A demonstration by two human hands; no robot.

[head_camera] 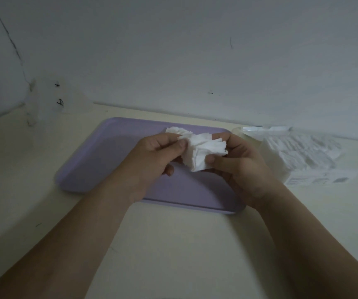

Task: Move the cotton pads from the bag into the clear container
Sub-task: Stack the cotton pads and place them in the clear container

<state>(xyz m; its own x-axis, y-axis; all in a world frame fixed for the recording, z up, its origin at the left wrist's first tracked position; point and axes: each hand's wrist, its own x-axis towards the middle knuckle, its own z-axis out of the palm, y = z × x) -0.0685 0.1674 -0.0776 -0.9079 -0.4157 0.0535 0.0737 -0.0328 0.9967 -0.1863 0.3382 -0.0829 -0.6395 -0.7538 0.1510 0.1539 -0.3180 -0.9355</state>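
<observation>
Cotton pads (201, 151) pinched by left hand (154, 156), right hand (236, 165); judged light, soft, loose; stack best squeezed at 2 ends.

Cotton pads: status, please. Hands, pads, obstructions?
Both hands on the stack: left hand, right hand grip cotton pads above purple tray. To the right, bag; far left, clear container. No obstruction seen.
</observation>
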